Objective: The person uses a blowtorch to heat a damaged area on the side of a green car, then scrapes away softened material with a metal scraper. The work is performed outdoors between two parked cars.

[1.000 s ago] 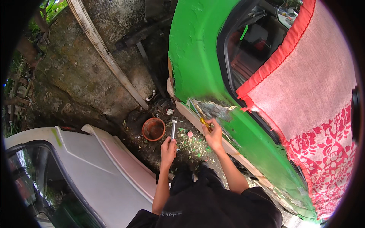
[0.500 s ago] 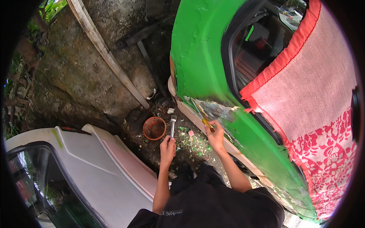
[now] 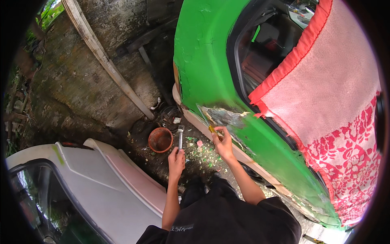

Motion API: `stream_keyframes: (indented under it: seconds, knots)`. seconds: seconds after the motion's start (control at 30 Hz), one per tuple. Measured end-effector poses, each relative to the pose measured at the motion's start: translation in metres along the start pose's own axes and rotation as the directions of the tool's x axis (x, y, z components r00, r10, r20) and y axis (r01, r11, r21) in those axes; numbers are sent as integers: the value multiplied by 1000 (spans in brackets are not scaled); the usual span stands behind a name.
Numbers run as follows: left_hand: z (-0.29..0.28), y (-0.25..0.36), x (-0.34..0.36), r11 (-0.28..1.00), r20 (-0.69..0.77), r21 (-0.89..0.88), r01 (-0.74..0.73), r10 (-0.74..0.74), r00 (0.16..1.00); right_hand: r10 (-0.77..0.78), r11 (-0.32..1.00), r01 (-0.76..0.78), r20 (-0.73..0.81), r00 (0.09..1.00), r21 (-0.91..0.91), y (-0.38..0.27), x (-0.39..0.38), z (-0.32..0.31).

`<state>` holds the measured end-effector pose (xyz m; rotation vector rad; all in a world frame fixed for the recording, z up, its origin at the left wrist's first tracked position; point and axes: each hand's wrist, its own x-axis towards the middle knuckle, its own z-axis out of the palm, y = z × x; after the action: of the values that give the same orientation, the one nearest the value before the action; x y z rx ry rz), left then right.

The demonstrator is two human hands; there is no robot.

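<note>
Left forearm points straight ahead, left hand closed round lower handle of hammer, head upward, away from body. Right forearm angles forward and inward; right hand clamped by fingers on yellow handle of screwdriver. Shank slants forward-left from hand, tip at edge of bare patch on green car; contact unclear. Beyond left hand, beside hammer: pot on ground.

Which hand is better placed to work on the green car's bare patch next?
Probably the right hand: its screwdriver is by the patch, while the left hand holds a metal tool farther off.
</note>
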<state>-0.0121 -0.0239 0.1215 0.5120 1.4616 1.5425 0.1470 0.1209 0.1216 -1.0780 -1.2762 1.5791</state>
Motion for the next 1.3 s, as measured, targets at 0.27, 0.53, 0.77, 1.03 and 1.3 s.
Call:
stream_keyframes:
  seconds: [0.27, 0.53, 0.77, 1.03, 1.3]
  knots:
    - [6, 0, -4, 1000, 66, 3, -11, 10, 998, 222, 892, -317, 298, 928, 322, -27, -40, -44]
    - [-1, -3, -7, 998, 130, 64, 12, -20, 991, 279, 809, -334, 184, 943, 484, -28, -72, -46]
    - [8, 0, -11, 997, 125, 61, -53, 45, 991, 290, 818, -330, 158, 944, 472, -20, -65, -51]
    - [24, -5, -24, 995, 70, 93, -31, 24, 997, 240, 920, -258, 98, 966, 294, -32, -64, -61]
    - [38, -8, -30, 996, 44, 88, -25, 21, 999, 175, 963, -193, 107, 979, 187, -38, -57, -70]
